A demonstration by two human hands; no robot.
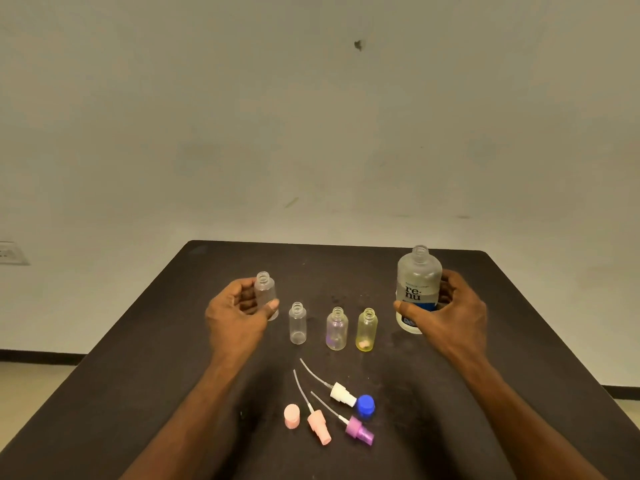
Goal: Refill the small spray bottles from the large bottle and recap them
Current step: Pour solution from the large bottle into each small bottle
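My left hand [239, 315] grips a small clear uncapped bottle [265, 289], held upright at the table's left middle. My right hand [450, 313] is wrapped around the large open "re-nu" bottle [418, 289], upright on the right. Between the hands three small open bottles stand in a row: a clear one [297, 323], a purple-tinted one [336, 329] and a yellow one [366, 330]. Nearer to me lie a white spray head [341, 393], a pink spray head [318, 426], a purple spray head [359, 430], a blue cap [365, 406] and a pink cap [291, 415].
Everything sits on a dark table [138, 393] whose far edge meets a pale wall [311, 116]. A wall socket [12, 252] shows at the far left. Light floor lies beyond the table's left and right edges.
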